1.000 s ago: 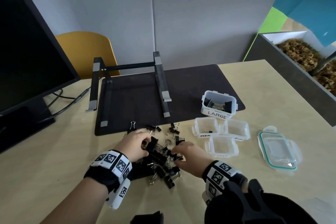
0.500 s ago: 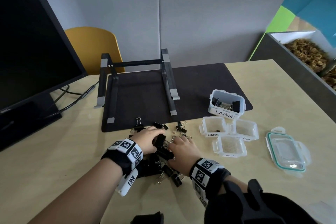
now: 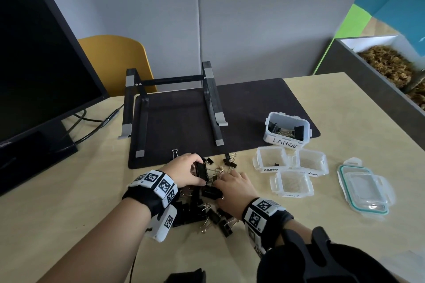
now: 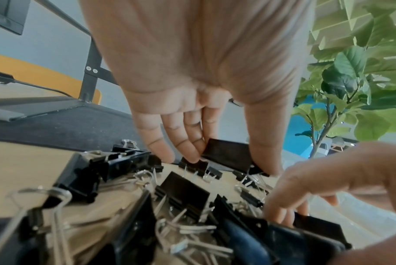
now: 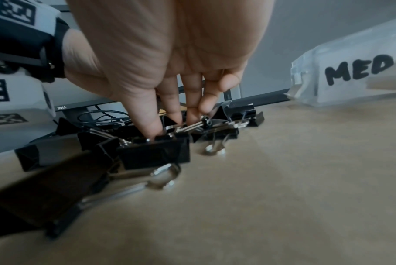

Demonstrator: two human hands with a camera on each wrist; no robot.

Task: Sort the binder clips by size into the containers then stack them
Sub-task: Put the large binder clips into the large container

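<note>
Left grip (image 3: 184,171) pinches a large binder clip (image 3: 203,170); right grip (image 3: 234,187) unclear; tub (image 3: 286,132) reads LARGE.

Matt black binder clips (image 3: 208,204) (shiny wire handles), clear plastic containers (image 3: 291,182)

Head view downward; wrist views close, sharing clip pile (image 3: 202,204).

Pale wood table (image 3: 69,202): dark mat (image 3: 253,108), monitor (image 3: 34,76), clip pile (image 3: 207,211), four containers (image 3: 287,130), lid (image 3: 365,188).
</note>
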